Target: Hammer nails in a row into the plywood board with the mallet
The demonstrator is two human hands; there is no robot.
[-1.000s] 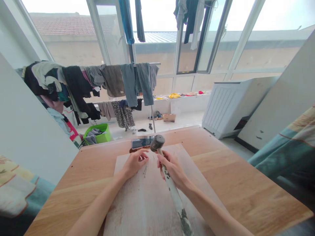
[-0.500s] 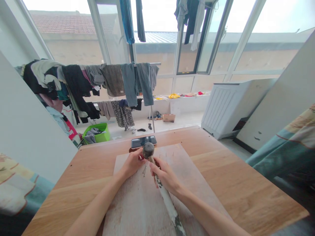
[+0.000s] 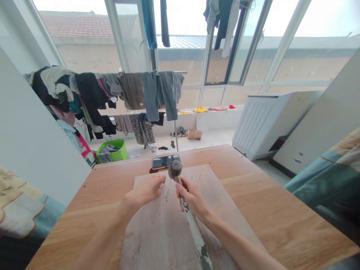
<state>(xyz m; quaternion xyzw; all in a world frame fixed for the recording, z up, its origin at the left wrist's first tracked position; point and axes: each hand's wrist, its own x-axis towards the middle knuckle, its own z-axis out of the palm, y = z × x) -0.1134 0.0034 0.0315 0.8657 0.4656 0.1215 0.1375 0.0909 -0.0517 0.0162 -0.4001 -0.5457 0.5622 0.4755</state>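
My right hand [image 3: 194,198] is wrapped around the upper handle of a hammer [image 3: 194,230]. Its dark, round head points away from me, and the pale, chipped handle runs back towards me. Left of the hammer head, my left hand [image 3: 147,189] hovers over the board with its fingers curled together; whatever they hold, if anything, is hidden. Between the hands, a few thin nails [image 3: 168,194] lie on the worn wooden board [image 3: 152,236]. Small thin nails, apparently upright, show faintly near the board's far right part.
Under the board is a wooden table [image 3: 253,191]. A phone [image 3: 165,161] lies beyond the board, beside a small dark brown item [image 3: 153,170]. Past the table's far edge stand a laden clothes rack [image 3: 135,92], a green basket [image 3: 120,153] and a white cabinet-like appliance [image 3: 253,123].
My left hand has drawn back to the left, away from the hammer head. My right hand keeps its grip on the hammer. The whole view has shifted slightly.
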